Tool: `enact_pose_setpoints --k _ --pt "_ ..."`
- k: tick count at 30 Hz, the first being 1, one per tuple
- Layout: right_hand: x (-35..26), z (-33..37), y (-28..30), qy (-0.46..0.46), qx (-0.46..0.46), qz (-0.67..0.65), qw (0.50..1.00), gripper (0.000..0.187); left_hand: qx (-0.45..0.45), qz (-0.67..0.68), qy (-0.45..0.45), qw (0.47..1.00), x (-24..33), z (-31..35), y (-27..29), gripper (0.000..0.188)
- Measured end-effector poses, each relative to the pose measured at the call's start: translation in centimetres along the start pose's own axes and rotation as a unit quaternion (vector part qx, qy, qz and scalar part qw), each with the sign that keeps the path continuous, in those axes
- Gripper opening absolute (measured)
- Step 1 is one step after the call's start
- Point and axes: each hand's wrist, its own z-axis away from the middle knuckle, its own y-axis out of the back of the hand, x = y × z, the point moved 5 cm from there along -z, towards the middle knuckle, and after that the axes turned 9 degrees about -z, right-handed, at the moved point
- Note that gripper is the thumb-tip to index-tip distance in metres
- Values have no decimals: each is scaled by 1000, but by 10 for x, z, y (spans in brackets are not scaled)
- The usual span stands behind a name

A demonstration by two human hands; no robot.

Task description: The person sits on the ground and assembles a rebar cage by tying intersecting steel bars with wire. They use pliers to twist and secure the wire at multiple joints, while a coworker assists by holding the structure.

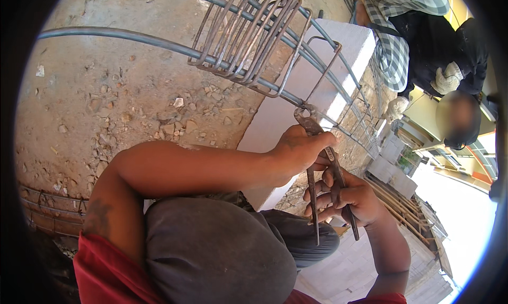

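A pair of dark steel pincers (312, 125) slants across the middle of the head view, its handles apart and pointing down. My right hand (360, 198) grips one handle, with fingers reaching between the two. My left hand (297, 151) is closed around the tool near its pivot, thumb laid across it; its other fingers are partly hidden. The pincers' jaws are up against a steel bar (286, 94), where a square stirrup (324, 82) meets it. Any wire in the jaws is too small to make out.
Several bunched stirrups (248, 34) hang on the long bars beyond my hands. Beneath the bars is a pale block (270, 121). Stony ground (106, 97) spreads to the left. A person in dark clothes with gloved hands (447, 78) is at the far right, by the cage.
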Motion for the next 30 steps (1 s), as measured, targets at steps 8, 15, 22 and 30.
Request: enact_pose_setpoints --k 8,15,22,30 --pt "42 -31 -7 84 -32 -79 993 26 -127 -277 -133 943 -6 -11 84 26" --pt "42 -34 -8 101 -31 -86 991 34 101 -254 -143 951 42 -80 157 48" --pt "45 -38 -4 38 -2 -68 997 20 16 -209 -322 923 103 -124 105 54" --pt "63 -68 -11 137 10 36 990 16 205 -405 -304 838 97 -137 109 69"
